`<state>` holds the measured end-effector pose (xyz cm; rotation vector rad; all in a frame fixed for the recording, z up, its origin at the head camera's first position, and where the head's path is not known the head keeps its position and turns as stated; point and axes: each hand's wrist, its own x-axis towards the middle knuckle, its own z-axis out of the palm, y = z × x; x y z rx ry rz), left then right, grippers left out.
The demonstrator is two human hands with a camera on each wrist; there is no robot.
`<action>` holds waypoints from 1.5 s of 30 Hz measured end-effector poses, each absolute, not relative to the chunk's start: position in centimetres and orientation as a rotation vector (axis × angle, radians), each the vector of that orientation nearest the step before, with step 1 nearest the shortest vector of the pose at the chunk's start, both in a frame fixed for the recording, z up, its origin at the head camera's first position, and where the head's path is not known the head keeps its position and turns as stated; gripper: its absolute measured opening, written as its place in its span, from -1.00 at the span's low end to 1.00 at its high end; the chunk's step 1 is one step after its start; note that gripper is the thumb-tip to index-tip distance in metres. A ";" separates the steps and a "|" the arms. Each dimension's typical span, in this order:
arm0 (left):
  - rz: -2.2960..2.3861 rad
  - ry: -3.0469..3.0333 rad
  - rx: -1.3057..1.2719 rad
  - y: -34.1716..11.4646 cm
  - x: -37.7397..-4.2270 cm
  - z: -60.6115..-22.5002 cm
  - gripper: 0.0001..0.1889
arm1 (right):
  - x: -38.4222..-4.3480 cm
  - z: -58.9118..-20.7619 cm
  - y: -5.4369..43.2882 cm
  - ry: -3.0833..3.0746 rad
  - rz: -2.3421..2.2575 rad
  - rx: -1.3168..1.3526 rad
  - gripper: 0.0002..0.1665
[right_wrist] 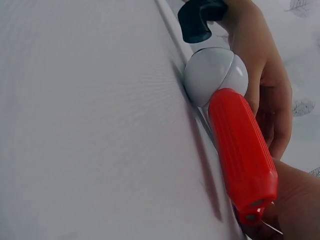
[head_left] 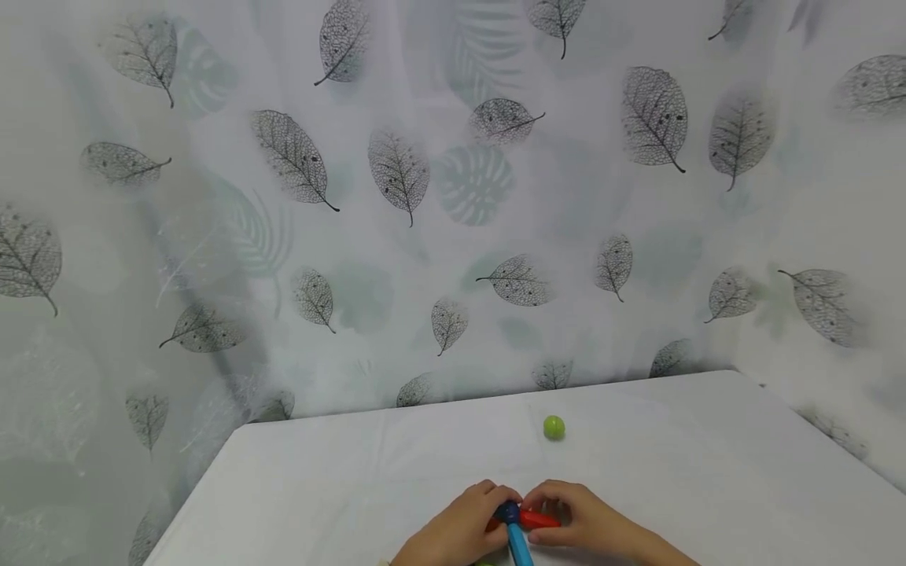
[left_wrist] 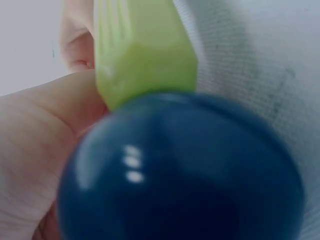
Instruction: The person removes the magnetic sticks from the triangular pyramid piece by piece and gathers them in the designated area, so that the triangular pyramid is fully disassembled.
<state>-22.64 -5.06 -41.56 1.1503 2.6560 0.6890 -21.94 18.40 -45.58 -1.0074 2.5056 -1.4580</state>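
Observation:
Rods and balls of a construction toy are between my two hands. In the head view, my left hand [head_left: 456, 528] grips the toy near its dark blue ball [head_left: 508, 512]. My right hand [head_left: 583, 520] pinches a red rod [head_left: 539, 520] on the ball's right. A light blue rod [head_left: 520, 545] points from the ball towards me. The left wrist view shows a lime green rod [left_wrist: 150, 55] behind a large, near, dark blue ball [left_wrist: 180, 170]. In the right wrist view, the ribbed red rod [right_wrist: 242, 147] meets a white ball [right_wrist: 212, 75]. Fingers hide some joints.
A green ball [head_left: 554, 428] lies on the white tabletop [head_left: 318, 479], beyond the hands. A leaf-printed curtain [head_left: 396, 259] hangs behind the table. A dark curved piece [right_wrist: 196, 22] appears beside the left hand in the right wrist view.

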 end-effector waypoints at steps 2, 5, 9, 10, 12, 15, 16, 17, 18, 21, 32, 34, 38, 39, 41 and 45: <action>0.684 2.665 1.182 -5.1 -22.6 -41.7 -0.67 | -22.1 -45.7 18.2 2.522 -1.459 -0.969 -0.71; 0.668 2.684 1.234 -5.2 -22.6 -41.8 -0.67 | -22.3 -45.9 18.1 2.530 -1.471 -0.953 -0.75; 0.634 2.707 1.250 -5.3 -22.6 -41.8 -0.67 | -22.5 -46.1 18.3 2.523 -1.477 -0.993 -0.77; 0.624 2.713 1.256 -5.2 -22.6 -41.8 -0.67 | -22.6 -46.1 18.3 2.523 -1.475 -0.999 -0.77; 0.623 2.713 1.235 -5.2 -22.6 -41.7 -0.67 | -22.7 -46.2 18.4 2.521 -1.467 -1.006 -0.76; 0.623 2.712 1.210 -5.2 -22.5 -41.6 -0.67 | -22.8 -46.2 18.4 2.510 -1.461 -1.017 -0.75; 0.616 2.717 1.214 -5.2 -22.5 -41.6 -0.67 | -22.9 -46.2 18.5 2.511 -1.457 -1.018 -0.75; 0.616 2.716 1.202 -5.2 -22.5 -41.5 -0.66 | -22.9 -46.1 18.5 2.507 -1.454 -1.014 -0.75; 0.611 2.719 1.201 -5.2 -22.5 -41.5 -0.66 | -22.9 -46.0 18.6 2.503 -1.454 -1.008 -0.74; 0.589 2.728 1.202 -5.2 -22.5 -41.4 -0.66 | -23.0 -45.9 18.6 2.487 -1.454 -1.006 -0.74; 0.598 2.711 1.192 -5.2 -22.5 -41.5 -0.65 | -22.5 -45.6 18.7 2.434 -1.488 -0.903 -0.75; 0.597 2.703 1.171 -5.1 -22.5 -41.4 -0.64 | -22.5 -45.5 18.6 2.437 -1.505 -0.841 -0.73; 0.616 2.683 1.088 -5.1 -22.6 -41.3 -0.62 | -22.6 -45.3 18.4 2.483 -1.530 -0.708 -0.70; 0.619 2.681 1.076 -5.1 -22.6 -41.2 -0.61 | -22.6 -45.3 18.4 2.496 -1.532 -0.684 -0.70; 0.619 2.679 1.073 -5.1 -22.5 -41.2 -0.61 | -22.7 -45.3 18.5 2.511 -1.536 -0.661 -0.70; 0.620 2.678 1.083 -5.1 -22.5 -41.1 -0.61 | -22.8 -45.2 18.7 2.523 -1.526 -0.684 -0.71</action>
